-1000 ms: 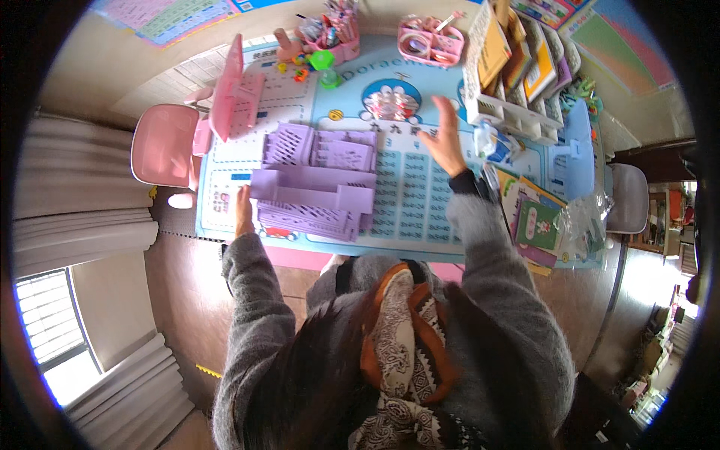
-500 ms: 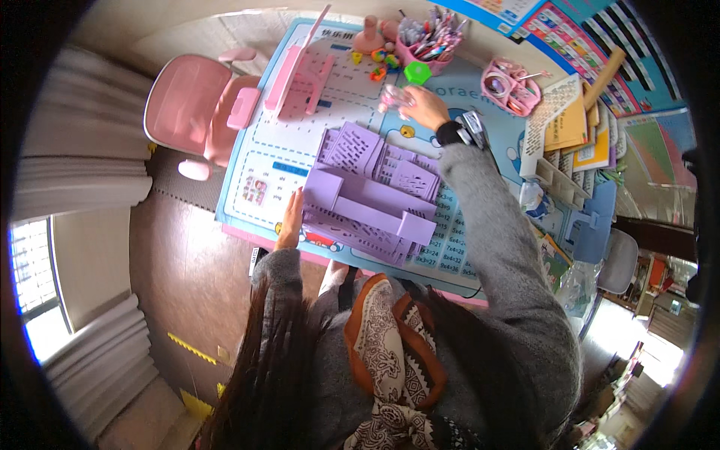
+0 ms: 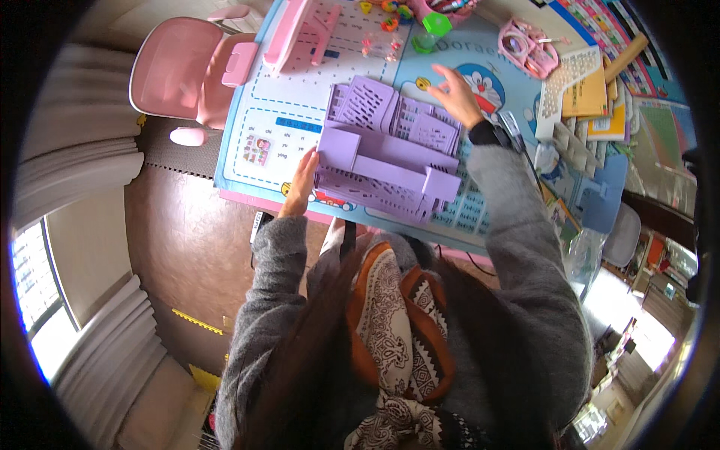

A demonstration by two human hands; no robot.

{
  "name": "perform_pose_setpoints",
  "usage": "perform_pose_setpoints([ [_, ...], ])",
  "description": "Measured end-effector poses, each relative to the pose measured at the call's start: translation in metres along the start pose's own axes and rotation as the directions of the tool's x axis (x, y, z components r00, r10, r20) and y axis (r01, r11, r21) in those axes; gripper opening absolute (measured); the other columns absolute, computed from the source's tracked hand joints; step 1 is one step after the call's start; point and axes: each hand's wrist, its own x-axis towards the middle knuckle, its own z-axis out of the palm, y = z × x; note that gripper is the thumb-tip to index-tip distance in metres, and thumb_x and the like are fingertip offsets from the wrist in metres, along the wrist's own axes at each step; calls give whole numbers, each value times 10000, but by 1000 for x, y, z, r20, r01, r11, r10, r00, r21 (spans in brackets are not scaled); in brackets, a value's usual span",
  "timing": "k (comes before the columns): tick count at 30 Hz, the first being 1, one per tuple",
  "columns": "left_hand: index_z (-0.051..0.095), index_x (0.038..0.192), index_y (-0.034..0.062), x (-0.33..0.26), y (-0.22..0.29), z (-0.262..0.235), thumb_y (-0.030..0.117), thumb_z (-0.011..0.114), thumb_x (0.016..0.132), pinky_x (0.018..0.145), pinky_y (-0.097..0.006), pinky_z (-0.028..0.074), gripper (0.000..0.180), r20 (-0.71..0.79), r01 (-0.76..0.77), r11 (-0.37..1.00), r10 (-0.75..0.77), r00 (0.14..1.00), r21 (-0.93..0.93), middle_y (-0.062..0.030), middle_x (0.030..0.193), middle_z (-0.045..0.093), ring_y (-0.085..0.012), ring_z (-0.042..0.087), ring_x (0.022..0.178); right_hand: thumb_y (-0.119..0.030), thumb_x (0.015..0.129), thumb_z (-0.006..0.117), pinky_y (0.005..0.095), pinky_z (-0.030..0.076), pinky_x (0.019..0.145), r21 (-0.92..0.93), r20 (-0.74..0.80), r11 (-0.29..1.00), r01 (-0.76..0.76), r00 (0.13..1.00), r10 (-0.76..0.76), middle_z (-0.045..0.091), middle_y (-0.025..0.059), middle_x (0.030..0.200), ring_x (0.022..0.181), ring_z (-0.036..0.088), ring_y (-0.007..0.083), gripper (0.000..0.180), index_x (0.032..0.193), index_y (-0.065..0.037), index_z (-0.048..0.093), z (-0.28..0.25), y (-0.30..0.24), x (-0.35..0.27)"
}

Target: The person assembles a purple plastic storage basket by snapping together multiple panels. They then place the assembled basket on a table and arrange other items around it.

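A purple plastic desk organizer (image 3: 390, 154) with slotted panels and open compartments lies on the blue-and-white printed desk mat (image 3: 277, 105) in front of me. My left hand (image 3: 300, 184) rests along its left side, fingers stretched out and touching the edge. Above the mat, beyond the organizer's far right corner, my right hand (image 3: 457, 97) is empty with its fingers apart. Farther off, a small clear packet with pink pieces (image 3: 381, 46) lies on the mat, apart from that hand.
A pink desk shelf (image 3: 289, 34) stands at the far left, with a pink chair (image 3: 184, 71) beside the table. Green hexagonal things (image 3: 435, 26) and a pink divided tray (image 3: 529, 49) sit at the back. Envelopes and papers (image 3: 585, 90) are piled at the right.
My right hand has let go of the clear packet, which now lies farther back, and has drawn right with its fingers spread. My left hand stays at the organizer. The view has shifted.
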Motion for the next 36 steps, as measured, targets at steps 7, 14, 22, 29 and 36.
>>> perform_pose_setpoints([
  [7,448,1304,73,11,-3,2,291,502,911,972,-385,348,453,57,-282,807,297,953,519,-192,1260,440,-292,423,1159,-528,851,509,333,467,736,219,415,558,-800,594,689,547,128,1142,941,566,232,659,1250,-8,451,-7,-12,-199],
  [14,288,1354,42,-28,26,33,-71,459,865,909,-267,388,530,112,-377,926,377,920,-21,-131,1175,488,-183,474,1108,-241,810,658,336,451,871,616,61,623,-482,817,573,434,142,1254,1136,463,212,748,1386,-54,219,-12,-38,-244],
  [22,326,1222,38,-22,10,141,-152,538,741,928,-310,373,559,302,-353,931,366,880,-98,-113,1239,427,-210,419,1191,-68,709,726,310,457,826,227,-142,924,-307,928,343,478,104,1133,1056,522,212,576,1181,-66,396,-110,66,-279],
  [29,339,1318,95,-59,-37,238,-85,605,763,855,-308,458,641,602,-489,856,302,739,171,-118,1307,377,-228,474,1107,113,691,664,282,461,864,245,-237,909,-337,889,393,490,77,1152,1103,495,188,605,1196,-70,386,-170,143,-315],
  [36,521,1002,-3,-106,-36,272,183,651,813,663,-351,484,296,502,-343,787,49,864,513,-163,924,607,-255,643,808,-67,724,590,294,364,923,471,-155,803,-366,862,484,474,84,1259,1158,448,197,566,1262,-71,412,-192,159,-290],
])
